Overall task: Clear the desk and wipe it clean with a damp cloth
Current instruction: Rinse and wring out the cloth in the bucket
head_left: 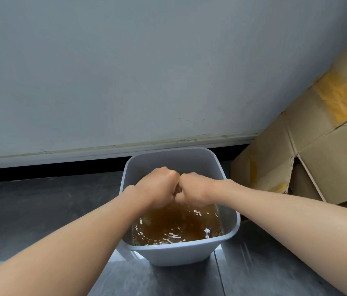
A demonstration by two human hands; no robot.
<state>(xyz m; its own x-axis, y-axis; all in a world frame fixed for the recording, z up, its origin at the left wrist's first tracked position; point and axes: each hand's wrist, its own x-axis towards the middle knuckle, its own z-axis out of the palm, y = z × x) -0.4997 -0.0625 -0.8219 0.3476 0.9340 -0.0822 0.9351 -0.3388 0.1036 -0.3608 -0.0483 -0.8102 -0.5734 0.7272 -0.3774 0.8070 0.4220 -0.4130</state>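
Head view, stage: Judging by the scene, the job stood at the cloth-wetting or wringing step, done at a grey plastic bin (181,252) on the floor, not at the desk.
Head view, done: Nothing in the frame showed whether the desk had been cleared.
Head view, left: The wiping itself looked yet to be finished, since both hands were busy over the bin.
Left hand: The left hand (159,186) hung over the far half of the bin, with its fingers curled tight into a fist.
Right hand: The right hand (197,192) was likewise fisted above the bin, its knuckles touching those of the left.
Cloth: No cloth could be seen. If one was being squeezed, it sat hidden inside the two fists.
Water: Brown, rippling water (174,228) filled the bin's lower part, just under the hands.
Surroundings: A taped cardboard box (322,159) leaned just right of the bin, a grey wall (125,71) rose behind it, and dark floor tiles (29,210) lay to its left.
Hidden: The desk was out of frame. The palms and fingertips were turned away, so I could not tell what they clamped. The murky water hid the bin's bottom, and the box was cut off at the right edge.
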